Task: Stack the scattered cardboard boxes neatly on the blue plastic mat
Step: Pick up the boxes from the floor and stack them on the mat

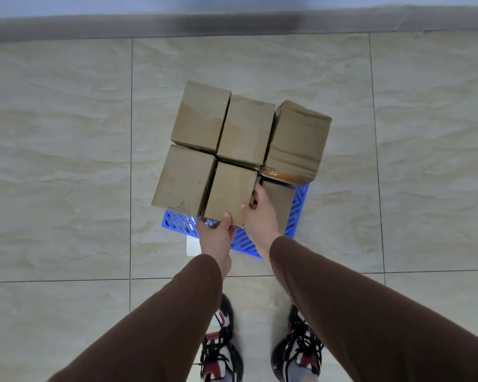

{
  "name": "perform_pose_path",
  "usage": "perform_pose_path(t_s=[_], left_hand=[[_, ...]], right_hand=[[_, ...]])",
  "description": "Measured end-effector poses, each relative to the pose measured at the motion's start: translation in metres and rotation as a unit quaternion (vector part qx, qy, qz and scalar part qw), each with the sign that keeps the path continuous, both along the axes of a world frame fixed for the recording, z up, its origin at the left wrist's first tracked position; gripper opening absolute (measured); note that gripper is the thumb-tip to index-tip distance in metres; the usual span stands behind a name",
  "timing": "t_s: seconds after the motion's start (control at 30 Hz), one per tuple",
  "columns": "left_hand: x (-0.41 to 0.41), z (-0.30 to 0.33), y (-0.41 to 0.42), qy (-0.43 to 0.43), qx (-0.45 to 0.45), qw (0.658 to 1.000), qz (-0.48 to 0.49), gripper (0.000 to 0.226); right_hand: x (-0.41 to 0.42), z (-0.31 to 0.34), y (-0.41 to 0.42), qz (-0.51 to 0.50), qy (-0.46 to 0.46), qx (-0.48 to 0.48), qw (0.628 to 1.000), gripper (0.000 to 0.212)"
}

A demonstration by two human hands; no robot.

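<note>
Several brown cardboard boxes stand packed together on the blue plastic mat (298,213), whose lattice shows at the near edge. The near middle box (228,193) is held by both hands. My left hand (215,237) grips its near bottom corner, thumb on top. My right hand (260,213) presses its right side, fingers tucked into the gap beside a lower box (279,199). A dented box (297,139) with shiny tape sits at the far right. Other boxes fill the far left (200,115), far middle (244,129) and near left (182,179).
Beige floor tiles surround the mat on all sides. A grey skirting and wall (232,23) run across the far edge. A small white scrap (192,245) lies by the mat's near left corner. My two shoes (221,346) stand just behind the mat.
</note>
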State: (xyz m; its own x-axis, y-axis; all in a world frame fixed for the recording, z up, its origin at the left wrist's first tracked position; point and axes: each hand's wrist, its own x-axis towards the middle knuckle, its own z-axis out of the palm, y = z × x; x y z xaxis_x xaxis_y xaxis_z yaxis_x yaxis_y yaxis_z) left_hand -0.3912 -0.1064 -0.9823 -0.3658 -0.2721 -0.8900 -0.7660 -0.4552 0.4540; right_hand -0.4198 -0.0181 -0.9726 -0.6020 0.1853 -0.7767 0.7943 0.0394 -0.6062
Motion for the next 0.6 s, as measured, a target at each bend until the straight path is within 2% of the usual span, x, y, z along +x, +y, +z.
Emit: perform_pose_path(t_s=[0.07,0.17,0.27,0.43,0.6], left_hand=[[-0.001,0.002,0.0,-0.006,-0.005,1.0,-0.008,0.052],[0.002,0.009,0.001,-0.032,-0.015,0.999,-0.029,0.068],[0.011,0.025,0.005,-0.075,-0.024,0.995,-0.058,0.085],[0.023,0.067,0.028,-0.1,-0.018,0.991,-0.092,0.067],[0.016,0.109,0.064,-0.023,-0.072,0.969,-0.236,0.043]], right_hand=[[0.0,0.001,0.0,0.003,0.001,0.001,1.0,0.066],[0.004,0.005,0.002,0.005,-0.005,-0.009,1.0,0.069],[0.011,0.024,0.014,0.01,-0.006,-0.003,1.0,0.063],[0.024,0.057,0.055,-0.003,0.011,0.04,0.999,0.059],[0.032,0.101,0.119,-0.038,0.03,0.082,0.995,0.048]])
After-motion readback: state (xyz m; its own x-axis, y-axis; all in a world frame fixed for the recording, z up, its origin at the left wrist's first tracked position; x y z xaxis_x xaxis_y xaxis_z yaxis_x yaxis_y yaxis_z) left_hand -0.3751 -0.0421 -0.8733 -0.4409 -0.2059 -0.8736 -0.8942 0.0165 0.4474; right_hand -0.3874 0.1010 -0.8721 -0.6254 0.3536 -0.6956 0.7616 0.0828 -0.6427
